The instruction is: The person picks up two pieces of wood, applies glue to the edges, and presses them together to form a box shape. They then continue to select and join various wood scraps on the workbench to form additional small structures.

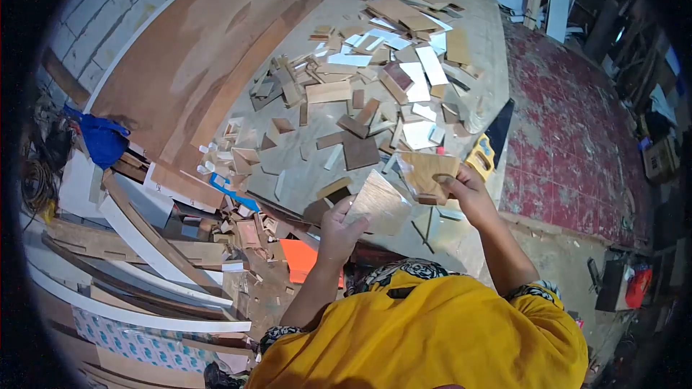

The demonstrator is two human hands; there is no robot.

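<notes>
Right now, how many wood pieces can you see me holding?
2: a pale piece in your left hand and a yellowish-brown piece in your right hand. Others could be hidden behind either one.

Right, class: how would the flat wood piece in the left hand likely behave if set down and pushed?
The flat wood piece is probably stiff: held at one side by the left hand, it shows no visible sag. It looks thin, so likely light. Its broad, flat face suggests sliding rather than rolling.
</notes>
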